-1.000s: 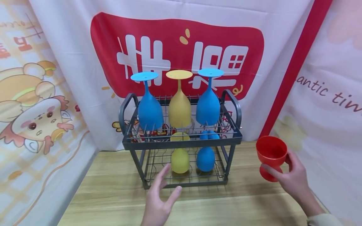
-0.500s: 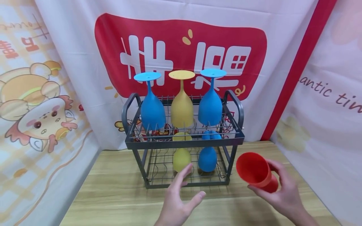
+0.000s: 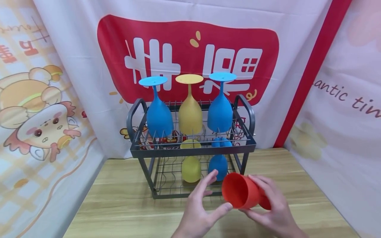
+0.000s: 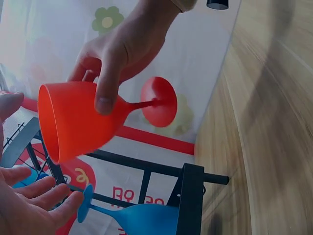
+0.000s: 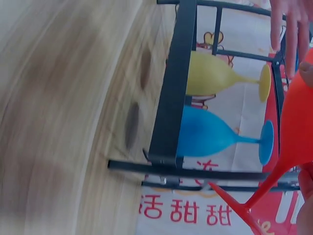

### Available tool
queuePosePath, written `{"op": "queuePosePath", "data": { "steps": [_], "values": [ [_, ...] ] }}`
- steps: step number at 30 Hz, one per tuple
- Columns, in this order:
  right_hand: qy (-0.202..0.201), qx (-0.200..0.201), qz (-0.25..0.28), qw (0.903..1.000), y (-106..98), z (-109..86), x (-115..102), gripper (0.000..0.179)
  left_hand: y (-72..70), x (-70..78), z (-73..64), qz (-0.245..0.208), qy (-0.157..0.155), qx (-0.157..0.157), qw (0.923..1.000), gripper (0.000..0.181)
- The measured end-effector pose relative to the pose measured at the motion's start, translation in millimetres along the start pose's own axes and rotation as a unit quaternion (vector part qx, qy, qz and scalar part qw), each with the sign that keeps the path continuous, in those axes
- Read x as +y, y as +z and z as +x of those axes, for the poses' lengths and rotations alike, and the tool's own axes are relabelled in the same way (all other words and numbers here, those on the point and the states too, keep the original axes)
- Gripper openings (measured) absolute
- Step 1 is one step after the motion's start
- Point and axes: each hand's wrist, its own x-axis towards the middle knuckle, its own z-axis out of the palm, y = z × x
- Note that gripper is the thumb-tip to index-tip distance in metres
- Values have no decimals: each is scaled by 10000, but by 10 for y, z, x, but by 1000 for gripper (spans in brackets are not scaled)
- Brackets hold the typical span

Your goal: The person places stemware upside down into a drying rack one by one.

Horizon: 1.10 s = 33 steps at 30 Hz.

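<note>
In the head view my right hand (image 3: 275,211) grips a red wine goblet (image 3: 251,191) by its bowl, tipped on its side with the mouth facing left. The left wrist view shows the thumb across the bowl of the red goblet (image 4: 88,117), its stem and round foot free. My left hand (image 3: 198,210) is spread with the fingers apart, thumb tip right at the goblet's rim. Both hands are in front of a dark two-tier wire rack (image 3: 193,152). Upside down on its lower tier stand a yellow goblet (image 3: 191,169) and a blue goblet (image 3: 218,167).
Two blue goblets (image 3: 159,117) (image 3: 220,115) and a yellow goblet (image 3: 190,117) stand upside down on the rack's upper tier. The rack rests on a wooden table (image 3: 125,211). Behind it hangs a printed white cloth (image 3: 80,39) with a red panel.
My right hand has brought the red goblet leftward from the right side, turning it from upright to lying sideways. My left hand has moved right, toward the goblet's rim.
</note>
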Motion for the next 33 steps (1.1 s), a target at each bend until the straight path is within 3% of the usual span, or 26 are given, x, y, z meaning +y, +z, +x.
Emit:
{"op": "queuePosePath", "data": {
  "steps": [7, 12, 16, 23, 33],
  "values": [
    [-176, -199, 35, 9996, 154, -36, -59, 107, 57, 53, 22, -118, -311, -209, 9992, 85],
    [-80, -299, 89, 9995, 216, -67, -101, 102, 68, 74, 24, -84, -435, -231, 9987, 88],
    [-21, -203, 167, 9997, 246, -80, -111, 101, 68, 88, 36, 51, -339, -177, 9993, 82],
    [421, -58, 156, 9990, 305, -142, -137, 103, 41, 111, 71, 166, -372, -60, 9992, 72],
    [603, -154, 134, 9980, 328, -176, -157, 97, -23, 120, 97, 519, -276, -259, 9979, 73]
  ]
}}
